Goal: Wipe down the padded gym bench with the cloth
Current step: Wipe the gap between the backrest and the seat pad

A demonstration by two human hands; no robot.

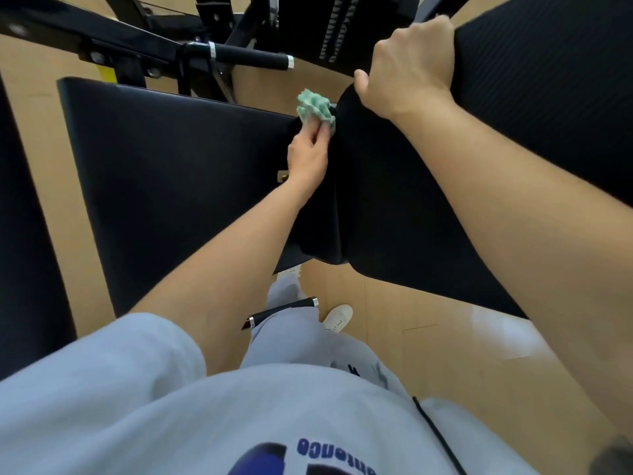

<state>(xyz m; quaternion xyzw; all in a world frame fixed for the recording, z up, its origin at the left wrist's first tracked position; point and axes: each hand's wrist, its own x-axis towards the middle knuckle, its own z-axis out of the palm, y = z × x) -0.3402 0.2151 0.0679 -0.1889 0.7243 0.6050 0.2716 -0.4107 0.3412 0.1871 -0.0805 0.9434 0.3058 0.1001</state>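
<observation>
Pinching bunched green cloth (315,108) in left hand (307,156), far end of seam between bench seat pad (178,166) and backrest (383,200), likely reaching crevice. Gripping backrest top edge with right hand (407,73), probably steadying it.

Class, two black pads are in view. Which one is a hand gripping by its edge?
The ribbed pad on the right: the right hand curls over its edge. No hand grips the smooth pad; the left hand holds a green cloth.
</observation>
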